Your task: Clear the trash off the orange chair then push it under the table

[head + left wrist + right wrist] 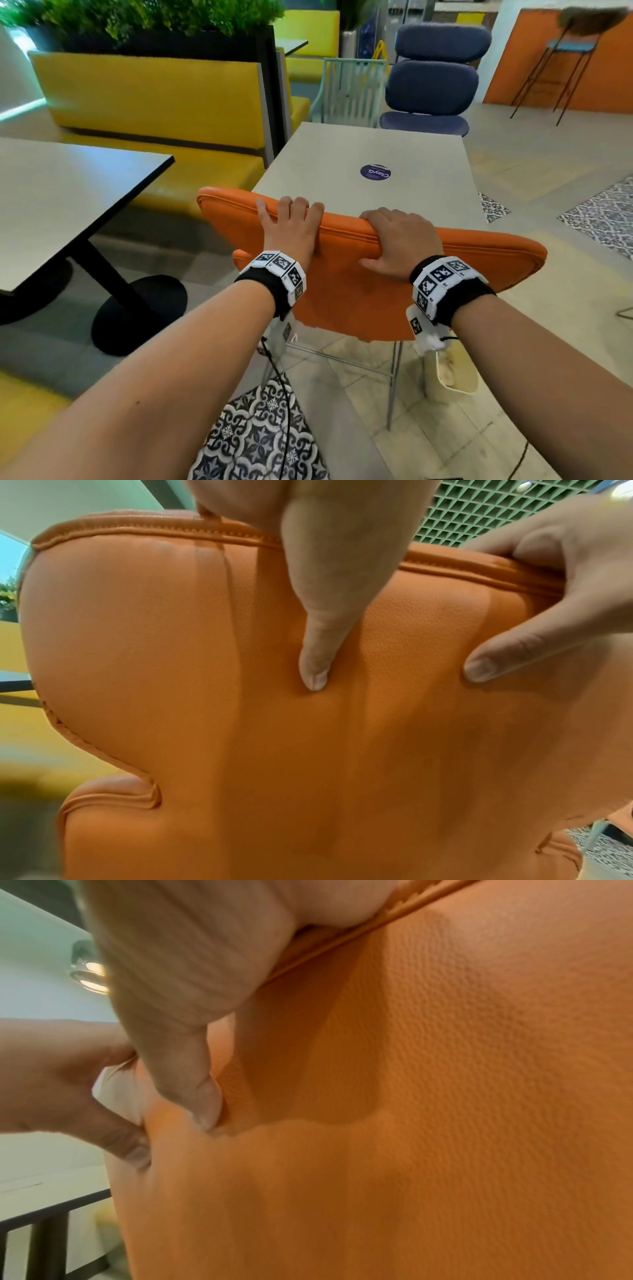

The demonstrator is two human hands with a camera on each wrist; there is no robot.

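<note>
The orange chair stands at the near end of the pale table, its backrest toward me. My left hand grips the top edge of the backrest, fingers over the far side. My right hand grips the same edge just to the right. In the left wrist view my left hand presses its thumb into the orange chair. The right wrist view shows my right hand doing the same on the orange chair. The seat is almost wholly hidden. No trash shows.
A grey table on a black pedestal stands to the left, before a yellow bench. A blue chair sits at the pale table's far end. A cream container stands on the floor by the chair's metal leg.
</note>
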